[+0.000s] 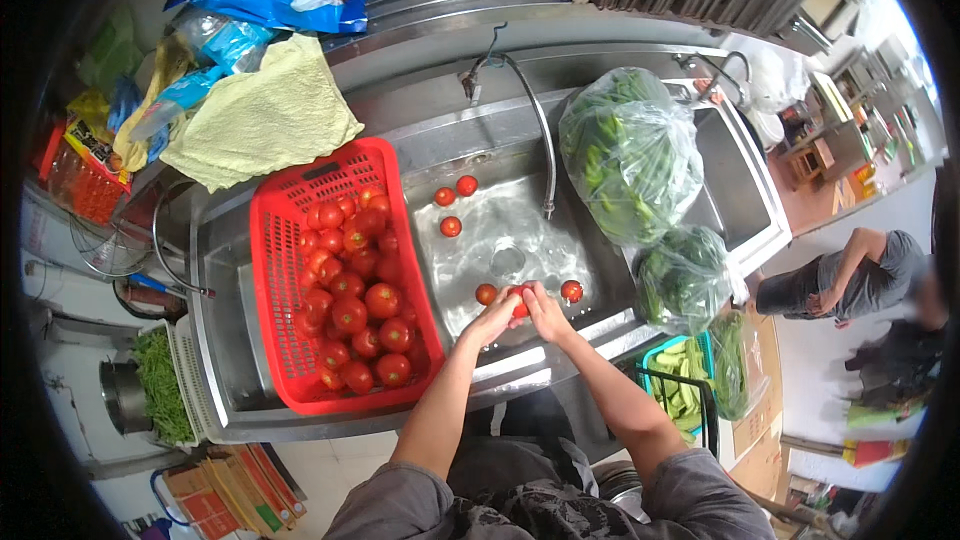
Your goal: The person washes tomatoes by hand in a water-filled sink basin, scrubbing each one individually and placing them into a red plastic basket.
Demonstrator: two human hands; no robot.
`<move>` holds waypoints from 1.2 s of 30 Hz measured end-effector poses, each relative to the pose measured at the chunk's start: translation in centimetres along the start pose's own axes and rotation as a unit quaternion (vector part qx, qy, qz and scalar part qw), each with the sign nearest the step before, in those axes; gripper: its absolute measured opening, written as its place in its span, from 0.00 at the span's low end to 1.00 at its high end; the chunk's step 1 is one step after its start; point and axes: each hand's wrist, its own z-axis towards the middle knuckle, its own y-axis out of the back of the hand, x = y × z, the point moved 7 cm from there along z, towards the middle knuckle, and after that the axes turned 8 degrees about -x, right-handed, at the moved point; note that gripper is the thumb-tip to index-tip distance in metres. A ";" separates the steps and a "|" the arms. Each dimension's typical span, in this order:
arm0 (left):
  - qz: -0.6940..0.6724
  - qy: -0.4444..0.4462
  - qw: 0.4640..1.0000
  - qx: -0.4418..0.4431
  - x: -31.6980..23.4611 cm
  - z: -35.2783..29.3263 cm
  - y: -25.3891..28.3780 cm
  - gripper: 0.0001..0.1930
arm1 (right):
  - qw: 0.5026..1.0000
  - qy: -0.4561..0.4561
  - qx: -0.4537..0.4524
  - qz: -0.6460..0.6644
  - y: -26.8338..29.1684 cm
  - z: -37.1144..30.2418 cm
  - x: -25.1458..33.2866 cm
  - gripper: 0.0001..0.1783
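Over the near part of the middle sink, my left hand and my right hand come together around one tomato. Both hands are closed on it, and a patch of red shows between them. A loose tomato lies just left of my hands, and another tomato just right. Toward the back left of the shallow water sit three more, among them a tomato. Left of the sink, a red plastic basket holds a heap of several tomatoes.
A curved faucet reaches over the middle sink. On the right divider rest a large bag of green vegetables and a smaller bag. A teal basket of cut greens stands near right. Another person stands far right.
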 end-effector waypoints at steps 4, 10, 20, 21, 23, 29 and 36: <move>-0.030 -0.012 0.998 0.057 -2.1 -4.0 -0.4 0.18 | 0.999 -0.009 -0.028 -0.015 -0.2 -2.3 2.3 0.23; -0.046 -0.032 0.998 -0.007 -4.0 -7.6 -1.9 0.20 | 0.998 0.000 -0.057 0.013 1.5 -4.2 4.3 0.23; -0.029 -0.098 0.994 0.038 -6.0 -8.3 -5.2 0.23 | 0.991 0.113 -0.073 0.008 5.3 -4.7 6.5 0.21; -0.032 -0.114 0.993 0.025 -6.2 -8.5 -5.3 0.24 | 0.994 0.083 -0.059 0.040 5.8 -4.9 7.1 0.21; -0.106 -0.097 0.989 -0.021 -6.2 -8.3 -5.8 0.22 | 0.995 0.029 -0.064 0.067 6.8 -4.6 6.3 0.21; 0.372 -0.059 0.910 -0.175 -5.7 -8.3 -7.5 0.31 | 0.973 -0.178 0.144 0.025 5.7 -4.1 4.9 0.23; 0.120 -0.290 0.939 -0.140 -15.1 -16.6 -12.8 0.22 | 0.973 0.099 0.113 0.176 11.1 -6.0 18.5 0.17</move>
